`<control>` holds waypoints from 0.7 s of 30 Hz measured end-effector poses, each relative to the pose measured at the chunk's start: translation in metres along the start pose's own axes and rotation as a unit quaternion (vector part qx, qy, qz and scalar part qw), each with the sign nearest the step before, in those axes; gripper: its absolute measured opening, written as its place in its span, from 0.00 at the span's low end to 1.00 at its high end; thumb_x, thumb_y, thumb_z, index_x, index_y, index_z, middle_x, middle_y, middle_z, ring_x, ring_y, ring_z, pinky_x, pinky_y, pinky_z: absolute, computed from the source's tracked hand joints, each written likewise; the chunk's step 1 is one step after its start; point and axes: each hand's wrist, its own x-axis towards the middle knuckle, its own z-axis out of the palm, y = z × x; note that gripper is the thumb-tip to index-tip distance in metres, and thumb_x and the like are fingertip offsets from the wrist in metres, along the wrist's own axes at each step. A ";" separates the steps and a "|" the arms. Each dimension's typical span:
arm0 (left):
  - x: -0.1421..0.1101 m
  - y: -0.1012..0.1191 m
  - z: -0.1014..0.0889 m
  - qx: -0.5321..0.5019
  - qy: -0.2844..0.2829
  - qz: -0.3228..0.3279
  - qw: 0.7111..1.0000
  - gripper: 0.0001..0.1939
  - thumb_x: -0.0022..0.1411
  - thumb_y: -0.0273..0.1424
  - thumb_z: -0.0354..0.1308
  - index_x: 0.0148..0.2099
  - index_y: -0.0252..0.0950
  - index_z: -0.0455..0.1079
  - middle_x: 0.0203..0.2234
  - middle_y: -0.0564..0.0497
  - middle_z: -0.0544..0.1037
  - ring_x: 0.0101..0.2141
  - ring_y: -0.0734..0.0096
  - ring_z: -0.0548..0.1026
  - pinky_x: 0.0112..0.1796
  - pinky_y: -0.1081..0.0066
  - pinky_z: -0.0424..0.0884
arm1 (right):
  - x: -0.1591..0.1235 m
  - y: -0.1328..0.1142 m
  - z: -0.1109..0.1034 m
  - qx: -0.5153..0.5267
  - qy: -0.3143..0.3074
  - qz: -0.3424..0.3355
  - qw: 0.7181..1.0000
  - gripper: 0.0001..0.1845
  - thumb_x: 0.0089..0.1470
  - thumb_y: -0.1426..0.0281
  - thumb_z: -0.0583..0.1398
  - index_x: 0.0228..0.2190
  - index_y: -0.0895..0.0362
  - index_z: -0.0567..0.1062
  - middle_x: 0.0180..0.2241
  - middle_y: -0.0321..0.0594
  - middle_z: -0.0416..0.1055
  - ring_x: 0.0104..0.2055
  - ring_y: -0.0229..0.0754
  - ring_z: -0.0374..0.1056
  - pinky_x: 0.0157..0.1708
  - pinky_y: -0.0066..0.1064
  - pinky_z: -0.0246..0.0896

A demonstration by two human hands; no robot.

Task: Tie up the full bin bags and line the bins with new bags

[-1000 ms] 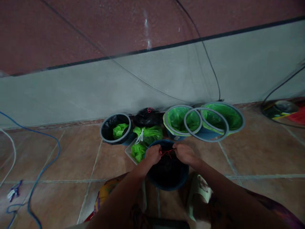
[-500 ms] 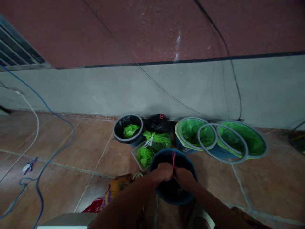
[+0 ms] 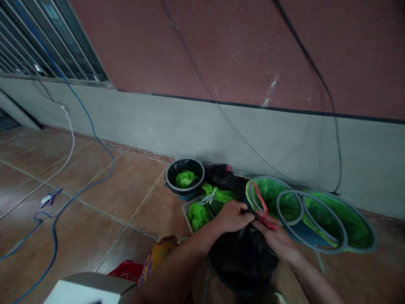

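Observation:
A black garbage bag (image 3: 243, 253) bulges below my hands, its top gathered into a neck. My left hand (image 3: 233, 216) is closed on the black plastic at that neck. Close beside it on the right, my right hand (image 3: 278, 241) also grips the gathered top. A pink drawstring (image 3: 262, 202) loops up from the neck and lies across the right fingers. The bag hides most of the dark bin around or beneath it, and whether it is still inside cannot be told.
A black-lined bin (image 3: 185, 179) stands by the wall, next to a white tray (image 3: 187, 213) with green bags (image 3: 198, 215). Green-lined bins (image 3: 354, 215) and a loose grey ring (image 3: 286, 226) are at right. A blue cable (image 3: 76, 195) crosses the tiles; a white box (image 3: 85, 289) is near me.
Both hands have risen from inside the blue bin, bringing the black bag up by its neck. The pink drawstring now flops over the right hand. The view has tilted and turned left.

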 end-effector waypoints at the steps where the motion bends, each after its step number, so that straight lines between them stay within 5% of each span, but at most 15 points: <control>1: 0.000 0.005 -0.008 -0.068 0.023 0.009 0.997 0.14 0.58 0.35 0.55 0.22 0.36 0.66 0.17 0.56 0.66 0.22 0.76 0.64 0.25 0.75 0.61 | 0.004 -0.016 -0.003 0.046 0.016 0.001 0.999 0.18 0.50 0.54 0.60 0.35 0.55 0.76 0.36 0.41 0.78 0.41 0.46 0.72 0.44 0.36 0.66; 7: 0.008 0.013 -0.055 -0.279 0.300 0.020 0.912 0.08 0.58 0.36 0.57 0.35 0.36 0.68 0.28 0.53 0.73 0.32 0.74 0.69 0.36 0.75 0.67 | 0.063 -0.114 -0.019 0.102 0.047 -0.062 0.992 0.16 0.44 0.57 0.65 0.32 0.54 0.73 0.32 0.37 0.76 0.36 0.42 0.71 0.35 0.29 0.65; 11: 0.016 -0.005 -0.073 -0.287 0.429 -0.028 0.856 0.06 0.60 0.34 0.55 0.37 0.36 0.68 0.31 0.51 0.74 0.34 0.74 0.71 0.39 0.74 0.68 | 0.114 -0.136 -0.028 0.134 0.111 -0.095 0.980 0.14 0.44 0.58 0.64 0.28 0.53 0.71 0.25 0.34 0.72 0.31 0.42 0.71 0.29 0.30 0.65; 14: 0.019 -0.019 -0.078 -0.275 0.451 -0.073 0.846 0.05 0.59 0.30 0.55 0.39 0.36 0.68 0.33 0.50 0.75 0.35 0.73 0.73 0.40 0.73 0.70 | 0.151 -0.110 -0.027 0.102 0.164 -0.106 0.975 0.12 0.45 0.58 0.62 0.27 0.52 0.69 0.23 0.33 0.70 0.28 0.41 0.69 0.27 0.31 0.65; 17: 0.021 -0.026 -0.081 -0.274 0.451 -0.092 0.845 0.06 0.57 0.27 0.56 0.39 0.36 0.68 0.35 0.49 0.76 0.37 0.73 0.74 0.42 0.72 0.70 | 0.174 -0.053 -0.007 0.021 0.184 -0.049 0.982 0.09 0.48 0.60 0.59 0.27 0.53 0.69 0.23 0.34 0.70 0.27 0.41 0.69 0.28 0.31 0.64; 21: 0.020 -0.026 -0.086 -0.309 0.442 -0.103 0.836 0.06 0.56 0.27 0.57 0.38 0.35 0.69 0.35 0.49 0.77 0.36 0.73 0.74 0.41 0.72 0.70 | 0.166 0.027 0.038 -0.199 0.017 0.050 0.979 0.12 0.46 0.70 0.59 0.36 0.57 0.74 0.32 0.42 0.76 0.39 0.46 0.72 0.39 0.33 0.65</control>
